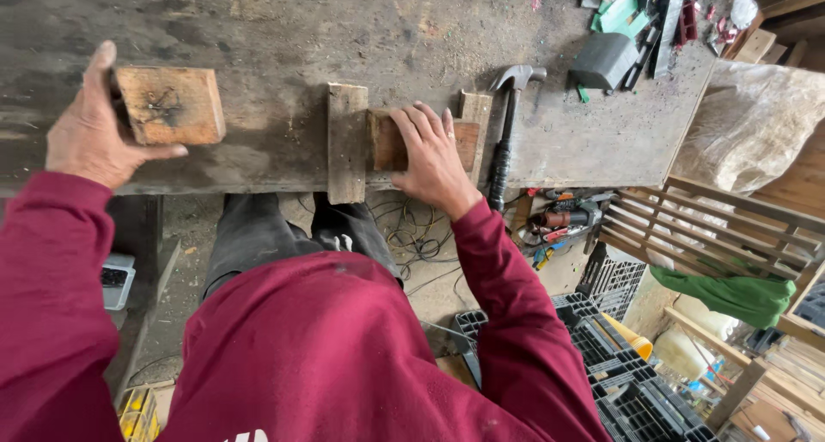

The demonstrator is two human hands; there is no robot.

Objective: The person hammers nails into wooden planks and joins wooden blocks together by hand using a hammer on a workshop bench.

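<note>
While gripping a wood block (169, 105), left hand (86, 133) curled, thumb underneath.

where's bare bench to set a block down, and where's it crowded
Bare bench runs behind the left hand and its block, and between that block and the upright slat. Crowded: right hand to hammer, and the far right corner's tools.

One head view — looking steeply down, close over workbench (284, 30).
</note>
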